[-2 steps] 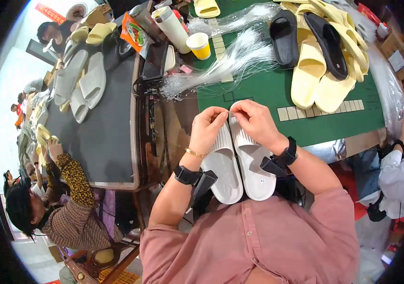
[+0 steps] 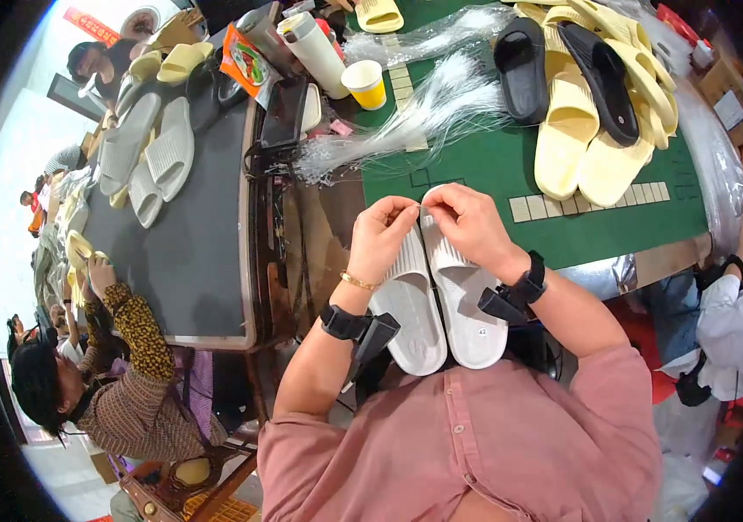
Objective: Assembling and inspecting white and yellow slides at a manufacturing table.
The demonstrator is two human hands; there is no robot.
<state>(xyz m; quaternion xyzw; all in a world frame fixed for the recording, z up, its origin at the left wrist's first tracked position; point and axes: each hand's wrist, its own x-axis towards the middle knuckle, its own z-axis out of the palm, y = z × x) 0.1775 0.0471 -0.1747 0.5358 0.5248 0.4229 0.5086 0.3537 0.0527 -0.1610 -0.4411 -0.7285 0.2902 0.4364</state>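
A pair of light grey slide slippers stands side by side in front of me, soles together along the inner edges. My left hand (image 2: 382, 235) is closed in a pinch over the toe end of the left slipper (image 2: 415, 324). Likewise pinched, my right hand (image 2: 469, 224) is over the toe of the right slipper (image 2: 476, 315). The fingertips of both hands nearly meet between the two toes. Whatever they pinch is too small to make out. Beyond them lies a bundle of thin clear plastic strands (image 2: 441, 104).
Yellow slippers (image 2: 570, 143) and black slippers (image 2: 521, 74) are heaped on the green table mat (image 2: 476, 187). A yellow-white cup (image 2: 365, 85), a white bottle (image 2: 315, 56) and a phone (image 2: 285, 113) stand or lie at its left. Grey slippers (image 2: 168, 152) lie on the dark table, where a co-worker (image 2: 127, 383) sits.
My hands and the grey slippers keep the same place. At the top edge, another person's fingers now show beside a yellow slipper.
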